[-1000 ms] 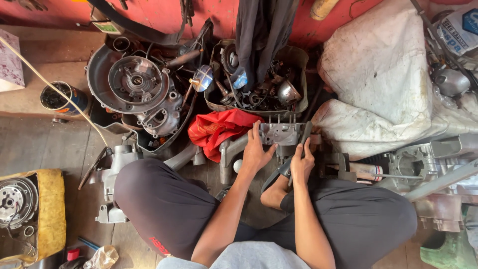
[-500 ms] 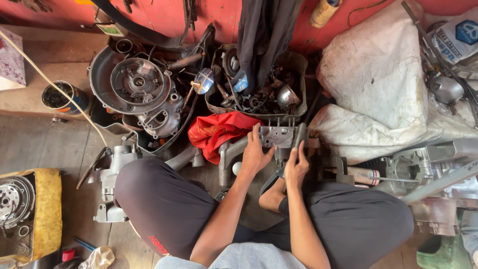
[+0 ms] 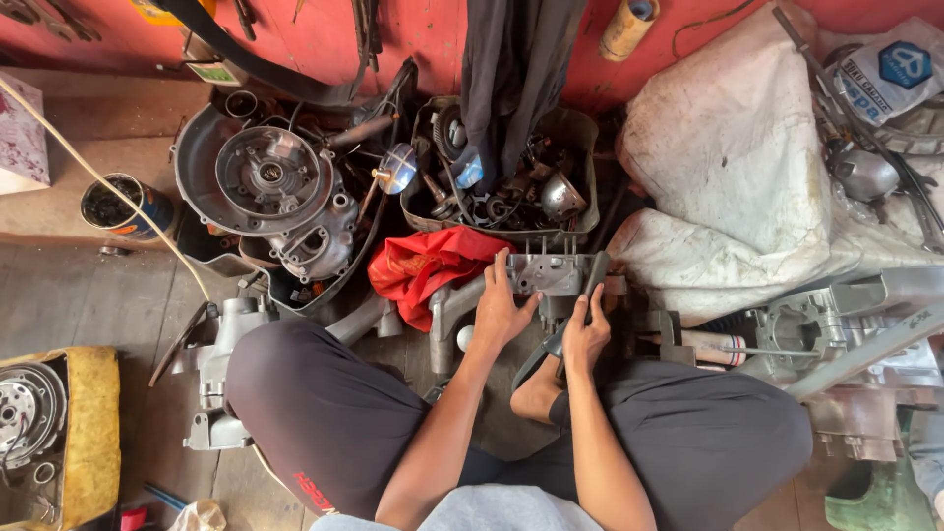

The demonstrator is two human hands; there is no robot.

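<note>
I squat over a grey metal engine part standing on the floor between my knees. My left hand lies flat against its left side with the fingers spread along the top edge. My right hand is closed around a dark flat tool pressed against the part's right side. A red rag lies just left of the part. My bare foot shows below both hands.
A tray of small metal parts stands behind the engine part. A round engine cover and casings lie at the left, a tin can further left. A white sack and another engine casing are at the right.
My view has shifted slightly. Both hands stay on the engine part; the right hand has slid a little up its right side with the tool.
</note>
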